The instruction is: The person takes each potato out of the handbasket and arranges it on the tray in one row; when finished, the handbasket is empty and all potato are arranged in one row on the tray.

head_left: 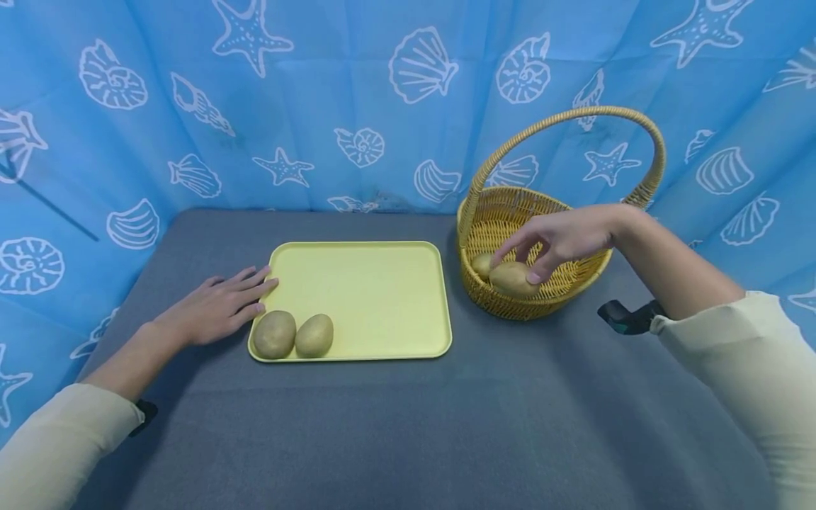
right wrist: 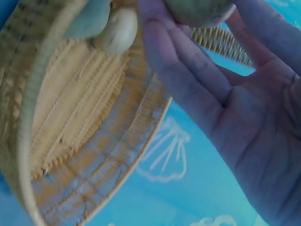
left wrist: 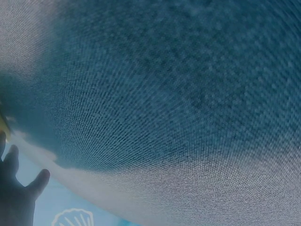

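My right hand (head_left: pixel 567 235) pinches a potato (head_left: pixel 513 278) between thumb and fingers, over the near left rim of the wicker basket (head_left: pixel 470 283). In the right wrist view the held potato (right wrist: pixel 202 10) shows at the top edge, above the palm. Behind it another potato (head_left: pixel 482 264) lies in the basket, partly covered. My left hand (head_left: pixel 213 310) lies with fingers spread at the left edge of the yellow tray (head_left: pixel 370 297). Just below those fingers, two potatoes, a rounder one (head_left: pixel 275 334) and a smaller one (head_left: pixel 314 336), sit side by side in the tray's near left corner.
A tall arched handle (head_left: pixel 574 113) rises over the basket. Grey cloth (head_left: pixel 382 439) covers the table, and a blue curtain (head_left: pixel 306 106) with white shell prints hangs behind it. Black straps with small devices (head_left: pixel 627 317) are worn at the wrists.
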Tool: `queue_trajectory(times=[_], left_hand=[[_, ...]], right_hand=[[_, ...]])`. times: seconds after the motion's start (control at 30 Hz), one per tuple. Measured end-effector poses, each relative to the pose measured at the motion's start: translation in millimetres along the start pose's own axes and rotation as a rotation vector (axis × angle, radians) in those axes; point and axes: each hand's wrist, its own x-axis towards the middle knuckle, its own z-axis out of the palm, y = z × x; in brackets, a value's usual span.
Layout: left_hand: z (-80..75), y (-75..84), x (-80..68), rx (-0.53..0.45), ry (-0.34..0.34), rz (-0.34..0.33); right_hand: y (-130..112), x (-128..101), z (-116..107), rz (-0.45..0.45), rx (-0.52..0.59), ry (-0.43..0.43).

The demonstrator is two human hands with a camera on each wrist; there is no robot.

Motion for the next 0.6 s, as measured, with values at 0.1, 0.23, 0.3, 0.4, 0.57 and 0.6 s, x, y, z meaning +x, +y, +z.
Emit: queue_trajectory(times=[0.1,0.23,0.3,0.4,0.57,0.6], left_hand=[[0.5,0.1,0.4,0.003,0.000,-0.001],[1.5,0.6,0.8,0.003,-0.002,0.000],[1.6,0.6,0.5,0.003,0.000,0.000],[1.1,0.5,-0.3,0.004,0.005,0.004],[0.4,1.1,-1.0,0.004,0.005,0.006],[0.3,1.3,-1.2,0.002,0.004,0.004]], right_hand=[[-7,11,5,-0.042,-0.015,-0.007],[-19,27,14,-0.079,-0.056,-0.015],[-26,37,20,-0.099,-0.074,-0.012],[-36,52,29,-0.128,-0.116,0.001],[-47,81,44,-0.218,-0.119,0.015],[-48,87,47,-0.232,-0.096,0.015]])
